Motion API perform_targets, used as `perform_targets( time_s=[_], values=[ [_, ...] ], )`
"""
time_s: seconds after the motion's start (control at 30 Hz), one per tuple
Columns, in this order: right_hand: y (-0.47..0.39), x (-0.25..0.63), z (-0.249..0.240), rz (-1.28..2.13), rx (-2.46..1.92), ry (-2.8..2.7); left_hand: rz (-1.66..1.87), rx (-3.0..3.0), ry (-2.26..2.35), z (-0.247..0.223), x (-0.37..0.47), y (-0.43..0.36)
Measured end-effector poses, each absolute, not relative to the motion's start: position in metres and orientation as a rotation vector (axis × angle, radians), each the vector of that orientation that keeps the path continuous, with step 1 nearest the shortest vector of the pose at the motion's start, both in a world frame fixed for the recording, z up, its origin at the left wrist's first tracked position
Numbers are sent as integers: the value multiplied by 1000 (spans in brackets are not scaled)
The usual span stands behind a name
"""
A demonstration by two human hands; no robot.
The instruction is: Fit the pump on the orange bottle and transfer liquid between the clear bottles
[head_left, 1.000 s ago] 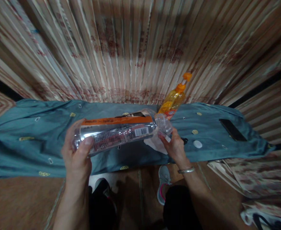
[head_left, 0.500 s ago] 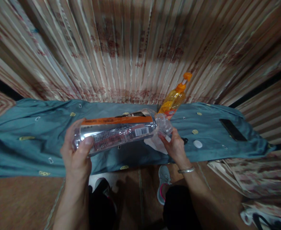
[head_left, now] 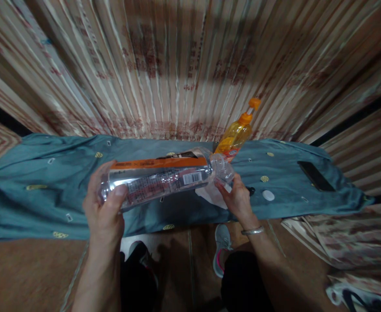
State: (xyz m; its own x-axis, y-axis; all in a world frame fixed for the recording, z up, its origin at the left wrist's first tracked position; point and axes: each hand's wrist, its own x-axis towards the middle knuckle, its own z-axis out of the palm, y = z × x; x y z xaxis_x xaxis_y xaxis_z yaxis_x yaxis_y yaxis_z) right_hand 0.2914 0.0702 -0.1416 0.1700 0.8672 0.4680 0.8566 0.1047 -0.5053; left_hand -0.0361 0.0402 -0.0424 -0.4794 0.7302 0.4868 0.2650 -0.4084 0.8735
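A large clear plastic bottle (head_left: 164,177) with an orange and silver label lies sideways in the air above the cloth, its neck to the right. Around its base, at the left end, my left hand (head_left: 105,199) is closed. My right hand (head_left: 237,197) has its fingers closed at a clear plastic piece (head_left: 222,168) by the bottle's neck; whether that piece is separate from the bottle is hard to tell. Behind it stands a yellow pump bottle (head_left: 234,138) with an orange top. Partly hidden under the neck is a white sheet (head_left: 211,196).
Teal patterned cloth (head_left: 60,173) covers the long narrow surface. On its right part are a white disc (head_left: 268,195), a small black object (head_left: 251,190) and a dark phone (head_left: 315,176). A pleated curtain (head_left: 177,65) rises behind.
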Motion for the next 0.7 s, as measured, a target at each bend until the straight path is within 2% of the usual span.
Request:
perform_targets(
  time_s=[0.1,0.47,0.7],
  values=[
    [70,292,-142,11,-1707,-1654,1989,1172,1380,-40,-34,40],
    [70,292,-142,4,-1700,-1658,1997,1106,1353,-36,-32,41],
    [70,292,-142,-27,-1690,-1672,1962,1375,1457,-43,-36,42]
  ],
)
